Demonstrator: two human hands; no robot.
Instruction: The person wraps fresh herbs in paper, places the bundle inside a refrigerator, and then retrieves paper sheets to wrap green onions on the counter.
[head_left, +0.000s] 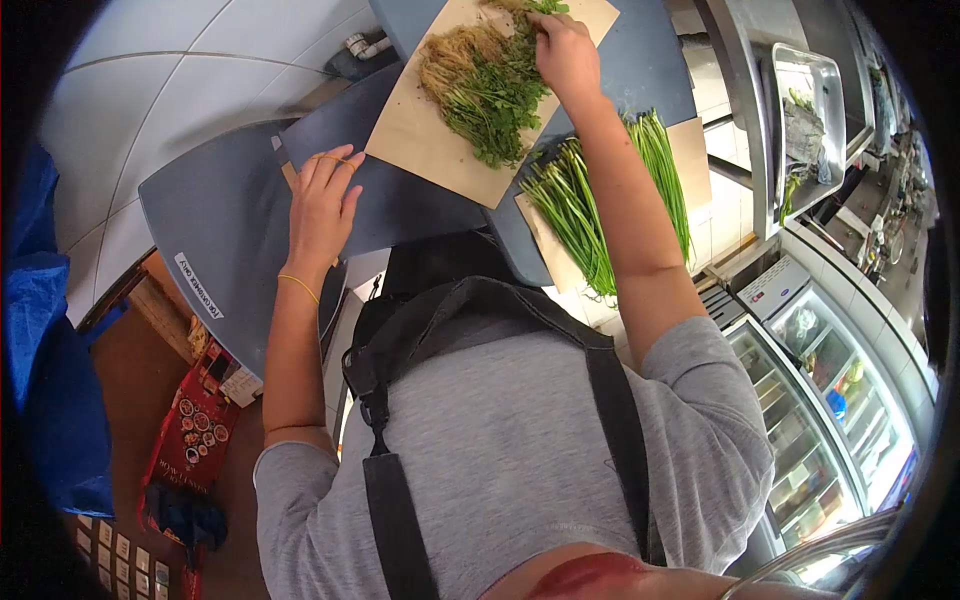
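My right hand (568, 58) reaches to the top of a brown cardboard sheet, its fingers closed on leafy green herbs that look like coriander. More coriander (490, 105), with a mass of tan roots, lies on the cardboard (400, 135). Over the grey tabletop to the left, my left hand (325, 205) has its fingers stretched out, with a yellow rubber band (335, 157) looped around them. A slim brown thing with a grey end (288, 172) shows beside this hand and passes behind it; I cannot tell whether it is held. Another yellow band circles the left wrist.
Long green stalks (575, 205) lie on a second cardboard piece (690, 150), under my right forearm. A grey chair (215, 220) stands at left, a red box (190, 440) below it. To the right are a metal tray (835, 150) and a glass-doored fridge (840, 370).
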